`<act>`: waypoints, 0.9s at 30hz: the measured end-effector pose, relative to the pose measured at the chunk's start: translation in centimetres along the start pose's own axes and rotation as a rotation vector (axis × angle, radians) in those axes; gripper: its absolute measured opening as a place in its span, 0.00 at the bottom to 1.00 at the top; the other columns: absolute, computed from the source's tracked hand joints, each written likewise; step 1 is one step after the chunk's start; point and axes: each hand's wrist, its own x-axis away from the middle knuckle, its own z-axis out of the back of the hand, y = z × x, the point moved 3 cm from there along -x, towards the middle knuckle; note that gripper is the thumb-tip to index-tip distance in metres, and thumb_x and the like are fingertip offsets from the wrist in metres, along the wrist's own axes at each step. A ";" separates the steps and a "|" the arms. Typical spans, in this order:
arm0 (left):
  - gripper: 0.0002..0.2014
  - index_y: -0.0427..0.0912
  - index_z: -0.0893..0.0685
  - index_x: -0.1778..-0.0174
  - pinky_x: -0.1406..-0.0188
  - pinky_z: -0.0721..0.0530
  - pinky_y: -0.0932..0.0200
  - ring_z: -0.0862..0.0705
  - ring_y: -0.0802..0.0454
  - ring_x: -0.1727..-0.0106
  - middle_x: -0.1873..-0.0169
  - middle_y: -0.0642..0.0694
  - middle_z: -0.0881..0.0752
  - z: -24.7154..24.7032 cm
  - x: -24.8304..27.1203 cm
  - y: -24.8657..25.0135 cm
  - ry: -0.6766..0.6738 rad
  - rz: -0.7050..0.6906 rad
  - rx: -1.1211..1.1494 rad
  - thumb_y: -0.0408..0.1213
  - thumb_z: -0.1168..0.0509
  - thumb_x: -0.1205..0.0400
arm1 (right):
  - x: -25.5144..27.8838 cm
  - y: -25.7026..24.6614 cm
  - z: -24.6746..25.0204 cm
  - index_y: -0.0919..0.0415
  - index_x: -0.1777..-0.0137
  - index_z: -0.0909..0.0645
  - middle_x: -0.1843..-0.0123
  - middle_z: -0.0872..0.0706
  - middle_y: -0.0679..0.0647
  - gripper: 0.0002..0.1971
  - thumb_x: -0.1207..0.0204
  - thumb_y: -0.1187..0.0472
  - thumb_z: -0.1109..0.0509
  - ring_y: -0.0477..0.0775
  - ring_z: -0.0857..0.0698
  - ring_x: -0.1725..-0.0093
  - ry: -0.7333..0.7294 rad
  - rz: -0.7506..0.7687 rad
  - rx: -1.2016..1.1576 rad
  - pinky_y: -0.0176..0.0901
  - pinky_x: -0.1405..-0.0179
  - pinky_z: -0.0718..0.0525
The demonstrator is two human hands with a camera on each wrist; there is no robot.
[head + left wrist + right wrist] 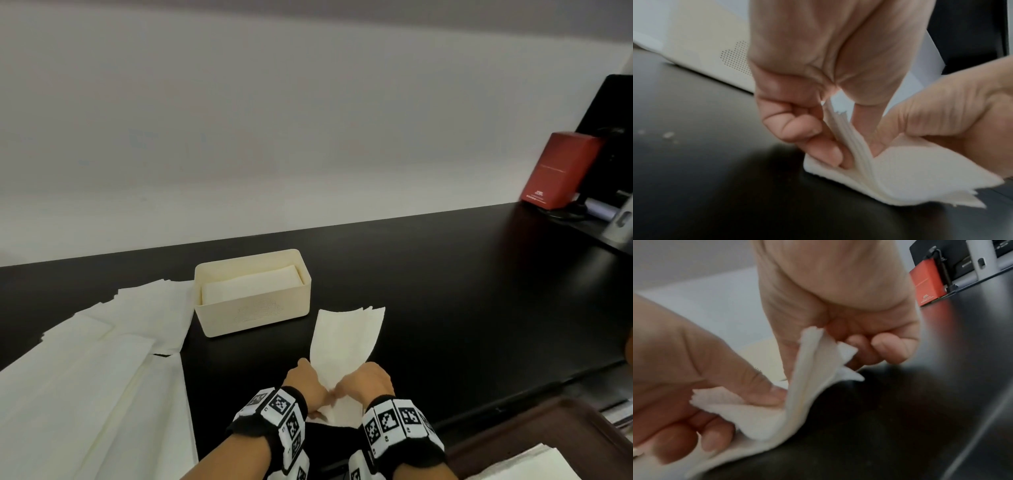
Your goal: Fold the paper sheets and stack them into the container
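Observation:
A white paper sheet (346, 339) is bent up off the black table (479, 291), its far end standing free toward the container. My left hand (308, 377) pinches its near left part between thumb and curled fingers (818, 155). My right hand (366, 380) grips the near right edge, the paper (809, 378) running up into its curled fingers (888, 350). The two hands almost touch. The cream container (251, 318) stands beyond and to the left, with folded white paper (250, 284) lying inside it.
A wide pile of unfolded sheets (85, 359) covers the table's left side, up against the container. A red box (561, 171) and dark equipment stand at the far right. A brown tray (534, 431) holding paper is at the near right.

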 end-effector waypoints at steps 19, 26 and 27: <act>0.15 0.49 0.16 0.49 0.32 0.22 0.50 0.16 0.49 0.42 0.49 0.48 0.13 7.5 1.4 -4.3 0.114 -0.213 0.532 0.32 0.24 0.29 | 2.3 -1.3 6.5 0.52 0.50 0.15 0.53 0.18 0.47 0.12 0.27 0.70 0.31 0.46 0.19 0.50 0.097 0.626 0.132 0.29 0.62 0.22; 0.13 0.49 0.16 0.56 0.38 0.21 0.58 0.17 0.50 0.44 0.52 0.50 0.15 7.5 1.4 -6.4 0.228 -0.214 0.535 0.30 0.24 0.30 | 0.4 2.1 3.5 0.54 0.58 0.12 0.56 0.10 0.53 0.10 0.35 0.69 0.22 0.54 0.12 0.50 -0.009 0.479 -0.418 0.46 0.47 0.14; 0.13 0.50 0.17 0.55 0.37 0.22 0.57 0.18 0.50 0.44 0.51 0.50 0.15 7.5 1.4 -6.4 0.239 -0.211 0.552 0.30 0.23 0.30 | 0.4 2.3 3.1 0.56 0.57 0.12 0.56 0.09 0.55 0.10 0.35 0.69 0.21 0.55 0.12 0.50 -0.014 0.470 -0.484 0.48 0.45 0.15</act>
